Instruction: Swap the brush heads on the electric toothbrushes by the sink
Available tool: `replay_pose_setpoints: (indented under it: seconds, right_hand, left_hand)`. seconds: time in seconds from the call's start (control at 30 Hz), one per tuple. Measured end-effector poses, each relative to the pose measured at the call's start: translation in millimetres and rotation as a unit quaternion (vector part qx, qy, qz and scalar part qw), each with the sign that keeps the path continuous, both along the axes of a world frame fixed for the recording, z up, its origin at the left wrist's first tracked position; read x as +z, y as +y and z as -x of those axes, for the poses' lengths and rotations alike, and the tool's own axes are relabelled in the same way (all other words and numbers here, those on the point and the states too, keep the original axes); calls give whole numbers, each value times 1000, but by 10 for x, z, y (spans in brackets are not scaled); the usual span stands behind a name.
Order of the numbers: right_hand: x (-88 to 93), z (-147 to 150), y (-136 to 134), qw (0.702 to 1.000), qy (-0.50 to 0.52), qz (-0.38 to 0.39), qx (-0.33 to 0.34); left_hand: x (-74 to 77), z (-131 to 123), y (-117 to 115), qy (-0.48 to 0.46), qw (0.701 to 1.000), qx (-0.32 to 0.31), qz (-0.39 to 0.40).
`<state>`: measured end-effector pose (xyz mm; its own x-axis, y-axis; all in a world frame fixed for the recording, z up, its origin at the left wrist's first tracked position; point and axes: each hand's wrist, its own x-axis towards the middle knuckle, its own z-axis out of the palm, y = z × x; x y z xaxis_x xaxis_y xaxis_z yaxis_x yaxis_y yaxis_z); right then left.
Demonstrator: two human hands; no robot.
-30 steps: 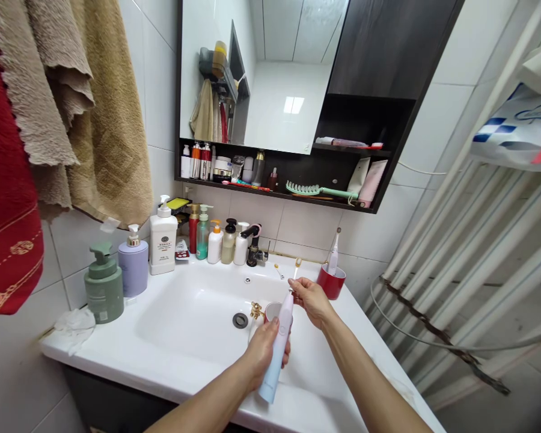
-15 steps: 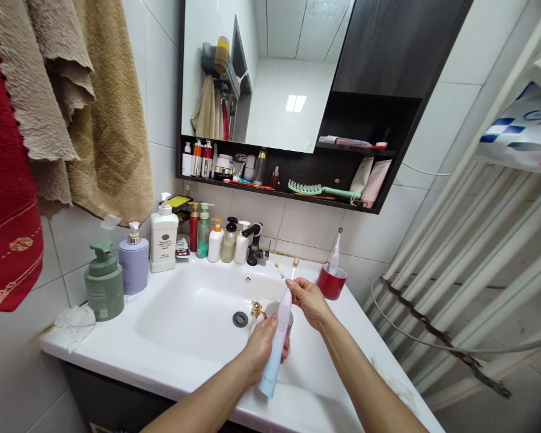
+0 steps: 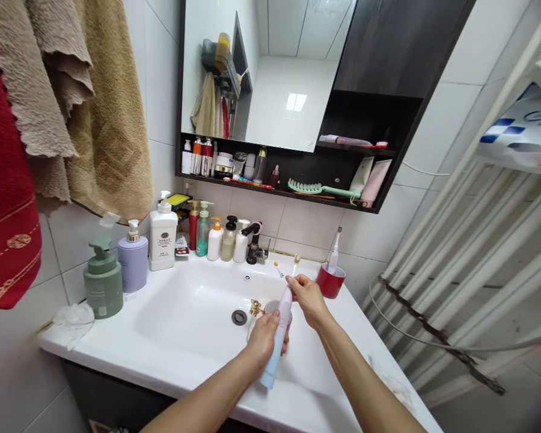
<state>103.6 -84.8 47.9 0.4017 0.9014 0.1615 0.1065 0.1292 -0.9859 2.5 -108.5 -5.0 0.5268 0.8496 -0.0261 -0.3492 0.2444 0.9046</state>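
Observation:
My left hand (image 3: 262, 337) is wrapped round the pale blue and pink body of an electric toothbrush (image 3: 277, 343), held tilted over the right side of the white basin (image 3: 184, 325). My right hand (image 3: 307, 296) pinches the thin brush neck (image 3: 294, 266) at the top of the handle. A pale cup (image 3: 270, 308) stands just behind the toothbrush, partly hidden by it. A red cup (image 3: 332, 281) with another toothbrush in it stands right of my right hand.
Pump bottles (image 3: 163, 236) line the back and left rim, with a green dispenser (image 3: 102, 279) and a lilac one (image 3: 132, 260). A black tap (image 3: 253, 243) stands at the back. Towels (image 3: 94, 102) hang at left. A mirror cabinet (image 3: 297, 108) hangs above; white pipes (image 3: 469, 258) stand right.
Both hands and the toothbrush have shifted slightly up and away from me; the grips stay the same.

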Motion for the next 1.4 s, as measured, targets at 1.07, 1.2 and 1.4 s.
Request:
replay_pose_setpoints:
  seconds: [1.07, 1.2, 1.4]
  right_hand:
    - [-79, 135, -63, 999, -1, -16, 43]
    - [-239, 260, -224, 992, -66, -13, 103]
    - [-305, 291, -362, 987, -155, -1, 41]
  left_hand:
    - [169, 3, 271, -140, 990, 17, -1]
    - [333, -20, 462, -185, 981, 66, -8]
    - [692, 149, 749, -159, 979, 127, -33]
